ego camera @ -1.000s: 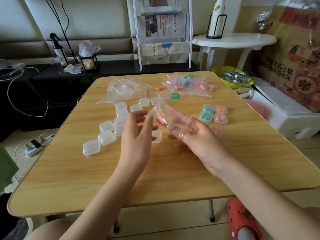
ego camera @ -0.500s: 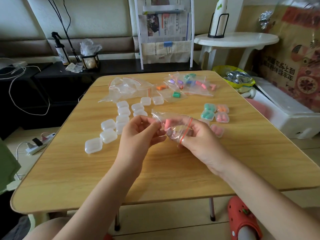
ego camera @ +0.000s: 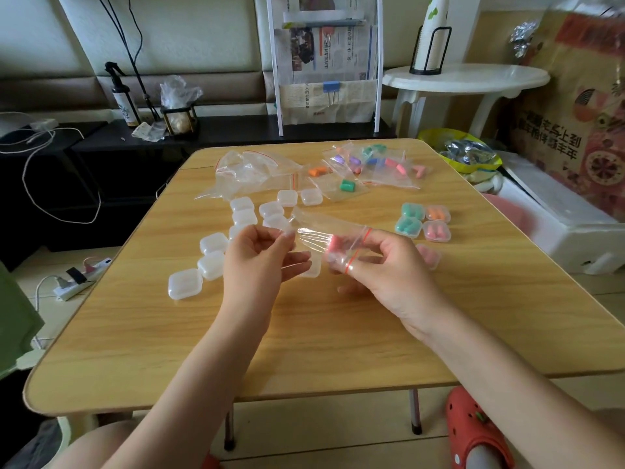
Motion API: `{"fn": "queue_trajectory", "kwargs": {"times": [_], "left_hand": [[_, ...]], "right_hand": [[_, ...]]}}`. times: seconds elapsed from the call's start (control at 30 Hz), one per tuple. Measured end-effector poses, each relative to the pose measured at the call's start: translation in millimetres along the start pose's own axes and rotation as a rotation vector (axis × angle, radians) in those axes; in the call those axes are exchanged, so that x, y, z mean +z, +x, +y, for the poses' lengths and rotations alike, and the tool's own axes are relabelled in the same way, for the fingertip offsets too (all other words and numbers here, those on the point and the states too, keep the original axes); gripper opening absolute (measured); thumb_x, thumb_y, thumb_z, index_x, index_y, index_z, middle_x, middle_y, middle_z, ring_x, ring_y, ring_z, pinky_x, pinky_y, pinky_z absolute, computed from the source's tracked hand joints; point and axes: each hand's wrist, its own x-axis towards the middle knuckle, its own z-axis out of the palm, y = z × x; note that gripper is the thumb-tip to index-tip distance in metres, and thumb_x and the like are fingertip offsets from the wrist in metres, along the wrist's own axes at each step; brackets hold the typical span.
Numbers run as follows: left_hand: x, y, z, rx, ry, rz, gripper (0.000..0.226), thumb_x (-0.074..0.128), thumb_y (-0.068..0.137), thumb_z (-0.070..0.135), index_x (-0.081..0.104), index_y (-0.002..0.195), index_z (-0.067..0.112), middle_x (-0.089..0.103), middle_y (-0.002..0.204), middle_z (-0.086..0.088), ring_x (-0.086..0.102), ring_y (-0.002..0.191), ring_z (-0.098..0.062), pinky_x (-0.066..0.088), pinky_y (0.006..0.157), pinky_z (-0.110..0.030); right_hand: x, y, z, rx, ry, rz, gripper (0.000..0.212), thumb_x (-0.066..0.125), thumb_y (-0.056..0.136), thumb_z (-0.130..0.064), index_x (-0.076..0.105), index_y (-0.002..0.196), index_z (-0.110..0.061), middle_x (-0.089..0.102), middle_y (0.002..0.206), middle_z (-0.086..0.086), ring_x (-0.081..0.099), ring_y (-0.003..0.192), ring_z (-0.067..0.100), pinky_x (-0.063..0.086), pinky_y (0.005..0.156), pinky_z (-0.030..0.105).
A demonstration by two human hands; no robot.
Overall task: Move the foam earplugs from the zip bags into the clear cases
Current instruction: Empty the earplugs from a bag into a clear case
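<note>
Both hands' grip pinching one zip bag (ego camera: 324, 235): left hand (ego camera: 260, 257) its edge, right hand (ego camera: 382, 262) its mouth.

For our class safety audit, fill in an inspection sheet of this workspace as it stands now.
Surface: wooden table, bare near edge.
Job's things: held bag with pink earplugs; full bags; empty cases; filled cases.
Clutter: empty bags at the far left.
Grip: left hand pinches the bag's closed end; right hand holds its mouth.
Cables: cord, power strip on the floor.
Surroundings: white table, newspaper rack, spray bottle.
</note>
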Motion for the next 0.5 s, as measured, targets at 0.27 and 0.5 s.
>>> {"fn": "queue_trajectory", "kwargs": {"times": [0.27,0.5], "left_hand": [[-22,29,21,0.147,-0.054,0.255,0.022,0.053,0.09,-0.001,0.04,0.087,0.017,0.06,0.096,-0.015,0.073,0.069,-0.022,0.059,0.067,-0.031],[-20,93,27,0.077,0.011,0.376,0.03,0.034,0.089,-0.008,0.058,0.085,0.008,0.068,0.101,-0.018,0.072,0.074,-0.016,0.058,0.073,-0.025]], "right_hand": [[-14,0,-5,0.002,0.065,0.119,0.007,0.068,0.083,0.001,0.068,0.089,-0.004,0.07,0.084,0.013,0.071,0.076,0.02,0.057,0.054,0.028],[-11,3,-5,0.028,0.032,0.1,0.018,0.059,0.09,-0.001,0.045,0.079,0.001,0.07,0.086,0.015,0.072,0.074,0.021,0.056,0.049,0.03]]}}
